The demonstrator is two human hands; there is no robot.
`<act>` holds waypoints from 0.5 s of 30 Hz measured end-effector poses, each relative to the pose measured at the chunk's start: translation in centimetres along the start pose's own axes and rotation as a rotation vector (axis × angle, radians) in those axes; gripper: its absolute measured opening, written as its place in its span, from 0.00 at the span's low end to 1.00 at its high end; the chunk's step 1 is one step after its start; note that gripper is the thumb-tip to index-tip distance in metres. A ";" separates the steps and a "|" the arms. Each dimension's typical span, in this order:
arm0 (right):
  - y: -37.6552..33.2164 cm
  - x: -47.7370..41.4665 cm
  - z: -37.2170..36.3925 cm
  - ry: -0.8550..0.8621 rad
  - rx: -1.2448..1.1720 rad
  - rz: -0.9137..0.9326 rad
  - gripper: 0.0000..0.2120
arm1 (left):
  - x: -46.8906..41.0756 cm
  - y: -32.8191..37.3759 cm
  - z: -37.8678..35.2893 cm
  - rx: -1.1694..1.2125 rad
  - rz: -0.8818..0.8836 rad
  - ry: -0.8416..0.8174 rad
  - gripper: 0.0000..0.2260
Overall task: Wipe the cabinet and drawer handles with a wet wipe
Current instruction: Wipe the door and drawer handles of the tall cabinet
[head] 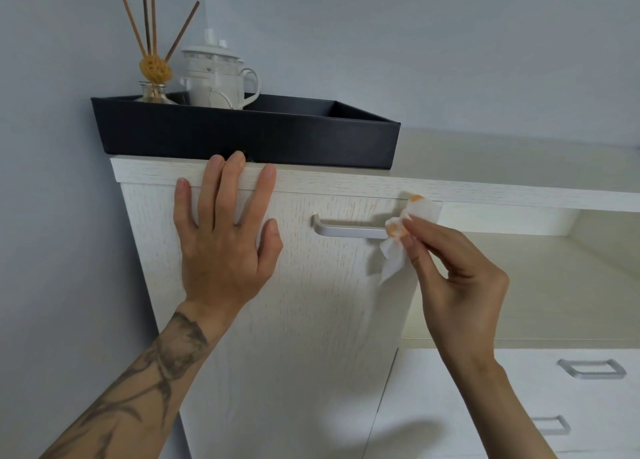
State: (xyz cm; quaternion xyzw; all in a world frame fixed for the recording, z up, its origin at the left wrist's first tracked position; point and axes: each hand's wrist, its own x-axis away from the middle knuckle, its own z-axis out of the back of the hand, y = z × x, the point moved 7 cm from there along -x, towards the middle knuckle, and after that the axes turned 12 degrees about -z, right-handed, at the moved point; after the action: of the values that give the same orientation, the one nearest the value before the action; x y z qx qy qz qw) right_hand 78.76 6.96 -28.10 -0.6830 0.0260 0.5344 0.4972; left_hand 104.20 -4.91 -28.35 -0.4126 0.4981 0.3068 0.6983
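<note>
A white wood-grain cabinet door (311,320) carries a horizontal silver bar handle (346,230). My right hand (457,278) pinches a white wet wipe (398,247) with orange stains and presses it against the handle's right end. My left hand (225,230) lies flat on the door's upper left, fingers spread, with the fingertips reaching the cabinet's top edge. Two silver drawer handles, an upper one (592,368) and a lower one (554,424), sit on the white drawers at the lower right.
A black tray (249,136) rests on the cabinet top, holding a reed diffuser (154,78) and a white teapot with cups (218,78). An open shelf recess (536,268) lies to the right of the door. The grey wall is behind.
</note>
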 end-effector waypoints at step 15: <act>-2.5 1.2 -0.4 0.077 0.268 0.341 0.07 | -0.1 0.2 0.0 0.011 0.003 0.003 0.29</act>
State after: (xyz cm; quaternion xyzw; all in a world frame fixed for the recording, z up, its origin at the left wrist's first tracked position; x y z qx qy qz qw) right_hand 80.98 8.56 -27.41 -0.6163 0.2310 0.5763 0.4845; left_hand 104.02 -4.78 -28.30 -0.4085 0.5014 0.3042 0.6994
